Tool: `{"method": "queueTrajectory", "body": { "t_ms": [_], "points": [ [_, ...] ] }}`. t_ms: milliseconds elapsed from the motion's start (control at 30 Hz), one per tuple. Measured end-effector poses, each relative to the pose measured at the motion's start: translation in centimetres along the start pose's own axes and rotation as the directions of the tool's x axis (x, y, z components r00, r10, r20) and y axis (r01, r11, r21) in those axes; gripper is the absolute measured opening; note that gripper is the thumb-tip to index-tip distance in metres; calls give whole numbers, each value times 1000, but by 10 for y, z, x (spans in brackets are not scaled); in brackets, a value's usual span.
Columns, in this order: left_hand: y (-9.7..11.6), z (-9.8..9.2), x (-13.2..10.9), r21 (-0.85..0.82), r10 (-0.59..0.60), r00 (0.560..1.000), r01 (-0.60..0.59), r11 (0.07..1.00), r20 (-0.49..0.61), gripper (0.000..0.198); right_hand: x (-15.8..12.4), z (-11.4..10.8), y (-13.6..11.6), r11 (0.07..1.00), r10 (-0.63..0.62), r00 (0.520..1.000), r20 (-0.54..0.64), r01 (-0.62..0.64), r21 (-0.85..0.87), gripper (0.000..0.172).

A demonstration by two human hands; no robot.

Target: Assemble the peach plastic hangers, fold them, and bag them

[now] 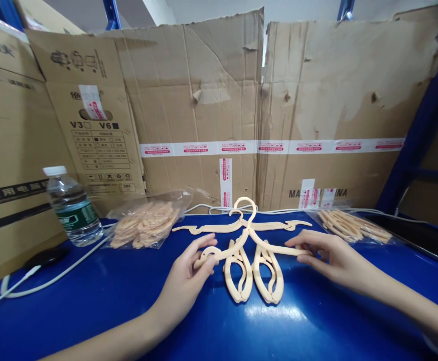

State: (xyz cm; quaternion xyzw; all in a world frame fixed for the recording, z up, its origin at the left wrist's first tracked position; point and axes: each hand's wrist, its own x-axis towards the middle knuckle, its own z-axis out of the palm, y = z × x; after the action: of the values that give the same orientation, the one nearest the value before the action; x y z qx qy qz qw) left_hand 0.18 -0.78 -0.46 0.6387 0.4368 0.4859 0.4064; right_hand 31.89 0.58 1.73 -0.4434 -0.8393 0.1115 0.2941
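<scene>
A cream plastic folding hanger (275, 247) is spread open between my hands, its hook pointing up. My left hand (190, 268) is closed around the end of its left arm, thumb in front. At the other end, my right hand (326, 250) pinches the right arm's tip between thumb and fingers. Just behind lies another unfolded hanger (219, 228) of the same kind, flat on the blue table. Two folded hangers, one on the left (237, 281) and one on the right (269, 283), rest side by side below the held one, their upper ends partly overlapped by it.
Clear bags of cream hanger pieces lie left (147, 223) and right (354, 225). A water bottle (74, 210), a black mouse-like object (45, 257) and white cables (58, 281) are at left. A dark flat device (414, 235) sits right. Cardboard (199, 115) walls the back.
</scene>
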Motion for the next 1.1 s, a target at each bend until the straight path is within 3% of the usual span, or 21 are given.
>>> {"method": "queueTrajectory", "body": {
  "t_ms": [133, 233, 367, 567, 633, 733, 833, 933, 1100],
  "points": [
    [2, -4, 2, 118, 4, 1000, -6, 993, 21, 28, 0, 0, -2, 992, -114, 993, 2, 114, -59, 22],
    [3, -4, 3, 110, 3, 1000, -4, 994, 10, 29, -1, 3, 0, 965, -196, 977, -87, 177, -195, 22],
    [1, -4, 4, 75, -2, 1000, 1, 997, 17, 31, -7, 7, 3, 920, -168, 967, -193, 84, -382, 30],
    [2, -3, 4, 22, -28, 999, 28, 999, -16, 33, -10, 8, 0, 852, -163, 967, -196, 38, -522, 34],
    [3, -3, 5, 8, -45, 999, 45, 999, -24, 35, -9, 9, -2, 877, -174, 963, -204, 57, -477, 34],
    [3, -3, 5, -19, -62, 997, 61, 998, -42, 37, -5, 12, -4, 957, -170, 943, -285, 88, -276, 29],
    [3, -3, 6, -37, -63, 996, 61, 997, -59, 38, -2, 14, -3, 999, -42, 942, -334, 48, 12, 34],
    [3, -4, 6, -43, -50, 997, 47, 998, -66, 37, 0, 14, -1, 967, 109, 958, -266, -40, 250, 38],
    [0, -4, 6, -83, -43, 994, 34, 996, -105, 35, 2, 10, -3, 911, 206, 957, -203, -113, 396, 44]
  ]
}}
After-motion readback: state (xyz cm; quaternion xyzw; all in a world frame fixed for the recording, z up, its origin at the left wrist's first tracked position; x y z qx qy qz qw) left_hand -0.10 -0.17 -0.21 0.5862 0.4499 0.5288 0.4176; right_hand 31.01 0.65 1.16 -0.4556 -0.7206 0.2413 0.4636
